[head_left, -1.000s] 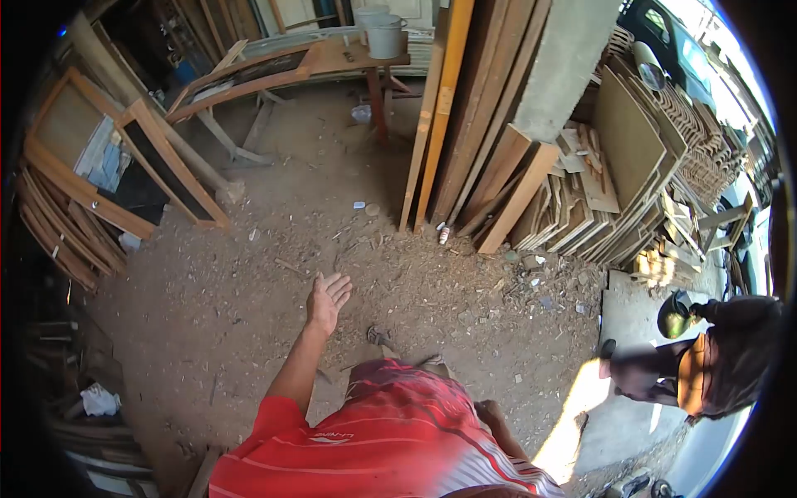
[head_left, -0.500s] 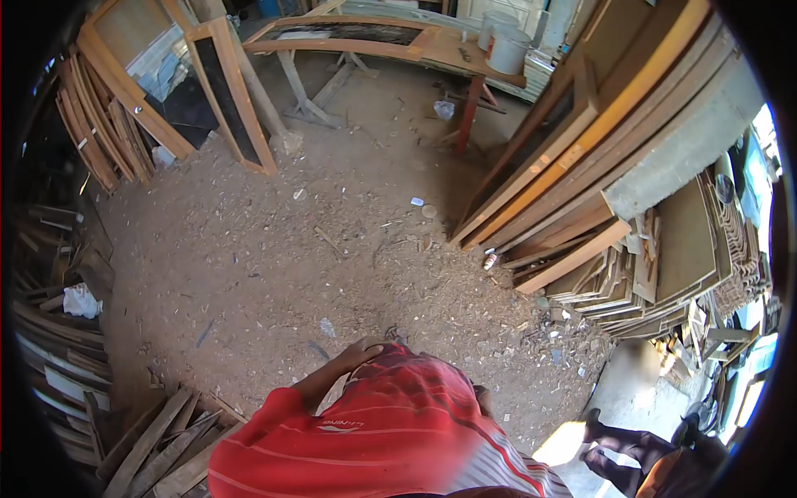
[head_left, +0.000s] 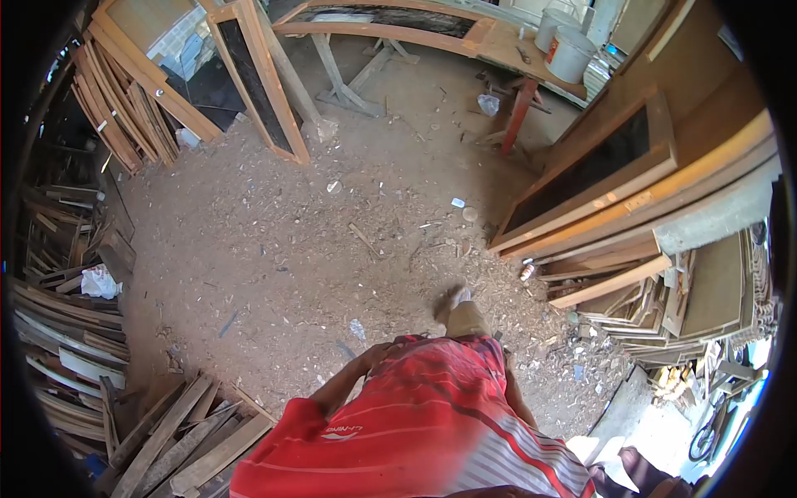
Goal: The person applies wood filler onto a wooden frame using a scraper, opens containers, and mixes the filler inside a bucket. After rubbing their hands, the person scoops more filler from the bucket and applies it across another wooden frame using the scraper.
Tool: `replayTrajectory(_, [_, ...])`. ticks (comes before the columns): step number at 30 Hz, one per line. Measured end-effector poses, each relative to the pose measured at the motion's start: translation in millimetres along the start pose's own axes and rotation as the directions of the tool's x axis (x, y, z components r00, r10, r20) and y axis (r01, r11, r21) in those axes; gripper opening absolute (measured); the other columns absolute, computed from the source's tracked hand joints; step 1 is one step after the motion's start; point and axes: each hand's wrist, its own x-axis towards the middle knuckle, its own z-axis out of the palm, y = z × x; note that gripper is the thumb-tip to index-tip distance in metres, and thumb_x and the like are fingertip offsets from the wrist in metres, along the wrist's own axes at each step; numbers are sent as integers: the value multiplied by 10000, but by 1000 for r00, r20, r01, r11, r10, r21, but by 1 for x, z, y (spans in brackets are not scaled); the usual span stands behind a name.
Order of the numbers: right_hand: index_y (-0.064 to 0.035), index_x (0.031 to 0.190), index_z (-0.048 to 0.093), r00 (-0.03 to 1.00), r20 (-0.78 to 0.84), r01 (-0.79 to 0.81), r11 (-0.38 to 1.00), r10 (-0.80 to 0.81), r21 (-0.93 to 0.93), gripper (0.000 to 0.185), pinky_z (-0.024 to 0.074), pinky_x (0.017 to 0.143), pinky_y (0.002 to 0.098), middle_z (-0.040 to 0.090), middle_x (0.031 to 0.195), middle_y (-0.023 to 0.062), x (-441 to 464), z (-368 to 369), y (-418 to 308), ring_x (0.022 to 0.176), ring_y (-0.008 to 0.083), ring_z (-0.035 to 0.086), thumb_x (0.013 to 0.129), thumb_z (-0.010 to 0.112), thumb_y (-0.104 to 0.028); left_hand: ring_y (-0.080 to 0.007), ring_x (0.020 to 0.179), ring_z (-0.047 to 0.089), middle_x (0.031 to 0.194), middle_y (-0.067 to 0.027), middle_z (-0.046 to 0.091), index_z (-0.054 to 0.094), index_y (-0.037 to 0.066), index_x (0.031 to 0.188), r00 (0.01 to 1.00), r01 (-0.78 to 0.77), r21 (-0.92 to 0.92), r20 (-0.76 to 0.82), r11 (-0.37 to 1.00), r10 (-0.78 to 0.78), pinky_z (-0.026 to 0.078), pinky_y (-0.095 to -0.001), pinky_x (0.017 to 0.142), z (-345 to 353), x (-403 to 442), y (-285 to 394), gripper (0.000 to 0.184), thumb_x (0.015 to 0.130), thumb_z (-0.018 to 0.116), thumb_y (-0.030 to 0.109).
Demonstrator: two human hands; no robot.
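My left hand (head_left: 379, 354) is beside the front of my red shirt (head_left: 365, 407), near the waist, its fingers mostly hidden by the cloth. On the other side, my right forearm (head_left: 519, 402) hangs close against the shirt. The right hand (head_left: 509, 363) barely shows past the shirt's edge, and its fingers cannot be made out. One foot (head_left: 462, 295) is forward on the dirt floor, below a tan trouser leg (head_left: 467, 319). No held object is visible at either hand.
Wood scraps litter the dirt floor (head_left: 274, 249). A workbench (head_left: 506, 55) with buckets (head_left: 569, 54) stands ahead. Framed panels (head_left: 589, 170) and stacked boards (head_left: 706, 290) lean right. Loose planks (head_left: 158, 432) lie left. Another person's dark clothing (head_left: 643, 471) shows at bottom right.
My foot and trouser leg have come into view ahead of the shirt. The surroundings have shifted rightward in view. My left hand is more covered by the shirt; the other person shows less.
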Motion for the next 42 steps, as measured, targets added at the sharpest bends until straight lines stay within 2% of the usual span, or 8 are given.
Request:
replayTrajectory(6, [49,1100,738,992,119,66,991,-52,-120,411,551,902,524,725,1038,315,75,-23,-61,1047,459,703,915,603,-293,-253,1132,691,1200,-182,750,713,24,1273,972,-102,378,234,920,12,506,-392,1022,-59,69,-10,655,1050,493,599])
replayTrajectory(10, [38,1076,745,980,161,143,976,-117,-162,383,552,893,524,727,1022,308,149,-61,-133,1038,456,704,915,607,-281,-419,1179,676,1202,-274,729,704,-38,1243,992,79,147,88,986,-93,483,-494,1025,-94,103,30,953,985,333,801])
replayTrajectory(19, [14,1021,760,833,12,466,689,-554,-555,323,554,871,524,732,986,291,344,-183,-325,1017,448,706,914,615,-254,-413,1104,692,1160,-235,732,753,91,1142,946,-81,167,-298,983,129,540,-480,937,-180,221,54,468,1033,453,433])
replayTrajectory(22, [27,935,675,668,-476,626,778,-572,-57,261,519,668,449,679,770,176,334,-259,-444,746,308,691,989,580,-210,-415,1100,692,1163,-213,736,755,132,1190,926,57,93,-376,994,-18,549,-461,934,-217,219,111,413,1030,499,413])
replayTrajectory(27, [49,1063,684,860,-312,501,788,-404,358,366,566,667,289,705,875,90,355,-339,-592,790,164,735,1043,594,-306,-355,1098,712,1152,-204,743,738,118,1226,917,74,-135,-381,988,-120,566,-442,903,-261,296,44,395,1010,567,401])
replayTrajectory(36, [49,1157,694,807,-419,577,706,-415,412,302,557,694,308,693,949,91,437,-389,-725,802,144,705,1024,654,-220,-350,1049,706,1031,-216,730,732,31,1141,933,-140,126,-315,982,174,561,-450,907,-481,429,204,398,1013,573,372])
replayTrajectory(39, [26,1119,683,240,-796,795,583,-555,-166,221,528,754,390,708,1000,157,461,-427,-777,854,260,667,991,676,-153,-423,1134,679,1196,-250,719,686,-43,1210,689,-224,528,-509,819,516,528,-483,989,-560,495,259,416,1041,577,321])
replayTrajectory(42, [4,1200,670,441,-816,595,803,-374,-46,280,539,879,447,698,1112,226,453,-488,-823,1025,387,680,975,683,-162,-393,1097,692,1171,-235,721,653,-51,1245,684,-392,421,-461,818,565,551,-452,957,-613,500,435,346,1020,638,212])
